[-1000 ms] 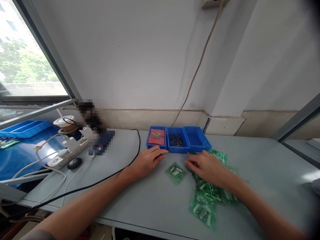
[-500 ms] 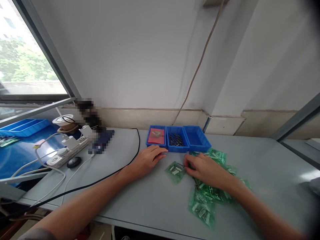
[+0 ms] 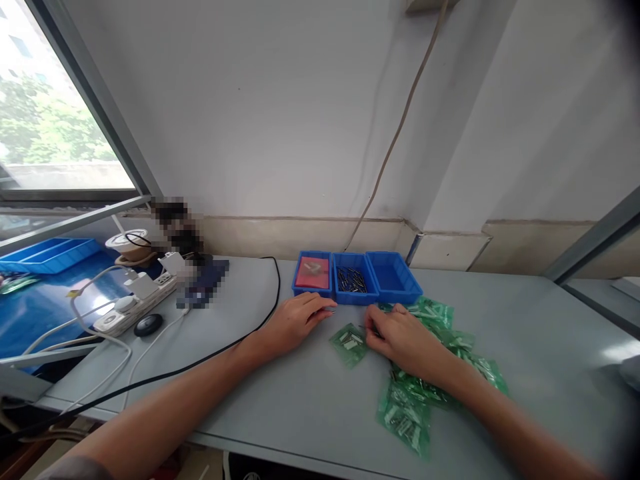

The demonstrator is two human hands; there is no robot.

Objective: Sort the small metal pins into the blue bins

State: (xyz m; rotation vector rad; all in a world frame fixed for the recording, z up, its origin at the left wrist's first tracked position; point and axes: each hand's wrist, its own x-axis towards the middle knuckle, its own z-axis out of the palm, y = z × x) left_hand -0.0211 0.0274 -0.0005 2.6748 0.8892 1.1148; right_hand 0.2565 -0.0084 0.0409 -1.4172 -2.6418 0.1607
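Just in front of the blue bins, my left hand [image 3: 295, 320] pinches a small shiny metal piece between thumb and fingertips. My right hand [image 3: 395, 333] has its fingers pressed together around something I cannot make out, beside a small green bag [image 3: 350, 344] with white and metal parts in it. Under and behind the right wrist lies a pile of green bags [image 3: 437, 313]; one more bag [image 3: 406, 417] lies nearer the front edge. The middle blue bin [image 3: 351, 279] holds many dark metal pins. A red packet [image 3: 313, 272] sits in the left bin.
The right blue bin [image 3: 393, 275] adjoins the others. A black cable [image 3: 235, 343] crosses the grey table [image 3: 300, 407] beneath my left forearm. On the left are a power strip [image 3: 120, 319], a black round object [image 3: 148, 325], white cables and a blue tray [image 3: 55, 255].
My right hand has shifted slightly to the left, towards the small bag. My left hand is almost unmoved.
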